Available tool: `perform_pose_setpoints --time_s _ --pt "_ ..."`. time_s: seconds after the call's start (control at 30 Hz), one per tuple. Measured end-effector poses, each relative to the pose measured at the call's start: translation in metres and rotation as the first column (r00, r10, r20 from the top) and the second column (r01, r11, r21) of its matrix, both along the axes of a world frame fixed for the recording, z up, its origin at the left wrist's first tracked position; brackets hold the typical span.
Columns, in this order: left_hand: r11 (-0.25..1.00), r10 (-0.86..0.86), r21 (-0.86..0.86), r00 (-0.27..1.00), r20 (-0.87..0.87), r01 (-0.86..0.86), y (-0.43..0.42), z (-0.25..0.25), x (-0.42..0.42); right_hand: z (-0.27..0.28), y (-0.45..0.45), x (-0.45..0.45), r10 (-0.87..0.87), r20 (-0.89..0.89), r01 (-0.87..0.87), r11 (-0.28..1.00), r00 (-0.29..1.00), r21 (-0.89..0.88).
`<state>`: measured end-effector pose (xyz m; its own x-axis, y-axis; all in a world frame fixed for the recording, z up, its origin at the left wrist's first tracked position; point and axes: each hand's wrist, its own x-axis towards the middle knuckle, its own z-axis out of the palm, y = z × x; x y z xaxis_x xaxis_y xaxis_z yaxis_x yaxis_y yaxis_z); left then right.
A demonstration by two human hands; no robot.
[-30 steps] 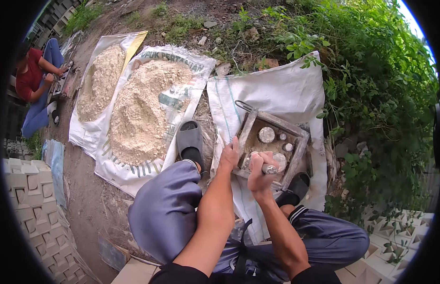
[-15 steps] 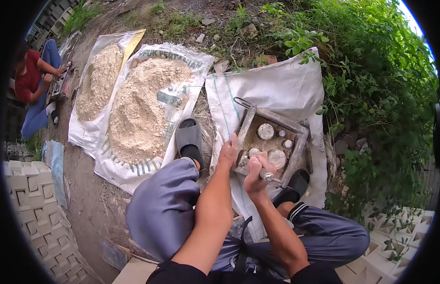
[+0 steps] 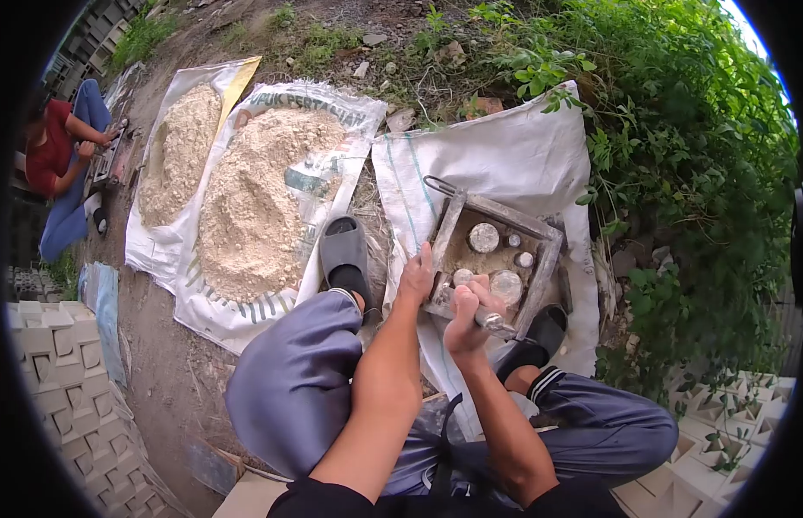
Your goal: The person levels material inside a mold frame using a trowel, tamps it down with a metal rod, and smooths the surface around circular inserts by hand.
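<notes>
A square mould frame (image 3: 544, 268) lies on a white sack, with sandy powder and several round whitish studs of different sizes inside it. My left hand (image 3: 415, 276) is at the frame's left wall, closed around its edge; part of the fingers is hidden. Over the frame's near side, my right hand (image 3: 467, 321) is wrapped round a metal rod tool (image 3: 494, 324) with a thick rounded end. The rod's other end is hidden behind the hand. One large round stud (image 3: 506, 285) shows just beyond my right fingers.
Heaped pale powder (image 3: 255, 207) covers a printed sack, with another powder heap (image 3: 181, 151) further left. Green plants (image 3: 695, 155) border the right. Patterned blocks (image 3: 65, 380) are stacked at lower left. A seated person (image 3: 65, 155) in red works at the far left.
The rod in my right hand has tilted slightly, its thick end shifting a little. My left hand stays at the frame. The seated person's hands have moved a little.
</notes>
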<state>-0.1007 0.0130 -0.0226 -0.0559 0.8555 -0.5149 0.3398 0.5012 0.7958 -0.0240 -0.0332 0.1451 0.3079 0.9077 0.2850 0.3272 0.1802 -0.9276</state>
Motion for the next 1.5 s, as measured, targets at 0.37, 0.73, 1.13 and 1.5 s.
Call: perform_pose_setpoints --time_s 0.37,0.73,1.13,1.5 --pt "0.997 -0.047 -0.064 0.998 0.041 0.049 0.006 -0.011 0.003 0.001 0.017 0.006 0.04 0.11 -0.052 0.993 0.993 0.104" --pt "0.996 -0.051 -0.067 0.999 0.002 0.051 0.004 -0.036 -0.003 -0.007 0.023 0.013 0.032 -0.201 -0.042 0.998 0.979 -0.042" --pt "0.999 -0.027 -0.037 1.0 -0.003 0.027 0.008 -0.008 0.002 -0.012 0.01 0.015 0.15 0.01 -0.149 0.979 0.989 0.14" --pt "1.0 -0.02 -0.016 0.999 -0.048 0.019 0.004 -0.003 0.003 0.007 0.008 0.015 0.085 -0.185 -0.093 0.995 0.979 -0.035"
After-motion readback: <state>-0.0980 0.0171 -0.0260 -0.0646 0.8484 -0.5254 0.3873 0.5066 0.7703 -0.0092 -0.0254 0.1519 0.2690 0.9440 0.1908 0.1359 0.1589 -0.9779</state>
